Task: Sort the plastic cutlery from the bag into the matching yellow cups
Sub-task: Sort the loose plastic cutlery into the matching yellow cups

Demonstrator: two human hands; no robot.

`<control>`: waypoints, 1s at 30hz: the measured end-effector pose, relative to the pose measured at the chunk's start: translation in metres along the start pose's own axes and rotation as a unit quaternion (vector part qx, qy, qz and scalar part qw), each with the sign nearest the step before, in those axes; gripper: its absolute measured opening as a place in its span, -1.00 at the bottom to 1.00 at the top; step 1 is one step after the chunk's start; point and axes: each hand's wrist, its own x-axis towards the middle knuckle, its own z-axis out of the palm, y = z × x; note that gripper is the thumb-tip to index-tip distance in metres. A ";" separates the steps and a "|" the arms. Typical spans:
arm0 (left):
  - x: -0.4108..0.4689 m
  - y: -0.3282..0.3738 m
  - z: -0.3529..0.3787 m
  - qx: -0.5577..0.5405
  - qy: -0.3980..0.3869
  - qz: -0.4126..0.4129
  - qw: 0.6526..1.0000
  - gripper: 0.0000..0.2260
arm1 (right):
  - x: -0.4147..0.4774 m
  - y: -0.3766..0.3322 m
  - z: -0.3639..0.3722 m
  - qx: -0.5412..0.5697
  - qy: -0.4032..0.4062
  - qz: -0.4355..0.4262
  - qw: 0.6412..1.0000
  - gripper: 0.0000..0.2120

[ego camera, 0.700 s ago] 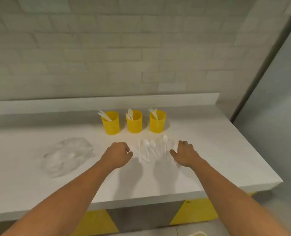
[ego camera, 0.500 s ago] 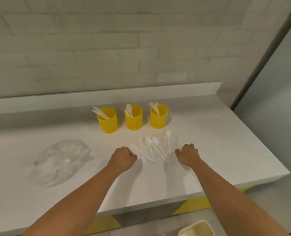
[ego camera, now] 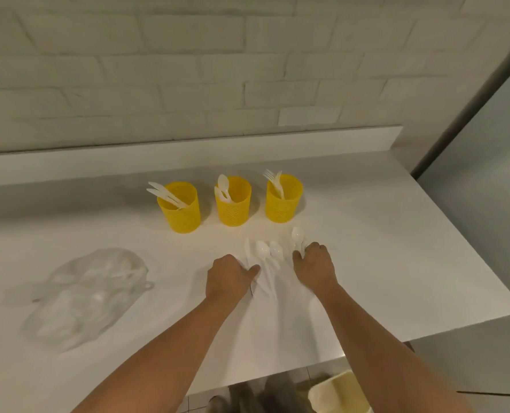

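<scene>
Three yellow cups stand in a row on the white counter (ego camera: 396,263): the left cup (ego camera: 179,210) holds knives, the middle cup (ego camera: 233,205) spoons, the right cup (ego camera: 284,202) forks. In front of them lies a small pile of white cutlery (ego camera: 265,257) with several spoons. My left hand (ego camera: 228,278) is curled at the pile's left side, its thumb pinching a white handle. My right hand (ego camera: 314,265) curls its fingers over the handle of the rightmost spoon (ego camera: 297,235). The clear plastic bag (ego camera: 83,293), with cutlery inside, lies crumpled at the left.
A white brick wall and a low backsplash (ego camera: 188,156) run behind the cups. The counter ends at the right, beside a grey panel (ego camera: 486,174). Below the front edge sits a cream bin (ego camera: 340,394) on the floor.
Both hands have moved forward onto the cutlery pile; the left thumb now lies on the handles and the right fingers cover the right spoon's handle. The camera has tilted further down.
</scene>
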 end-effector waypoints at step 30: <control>0.002 -0.006 -0.026 -0.263 -0.080 -0.123 0.954 -0.75 | 0.004 -0.023 0.039 -0.218 -0.065 -0.225 0.947 -0.65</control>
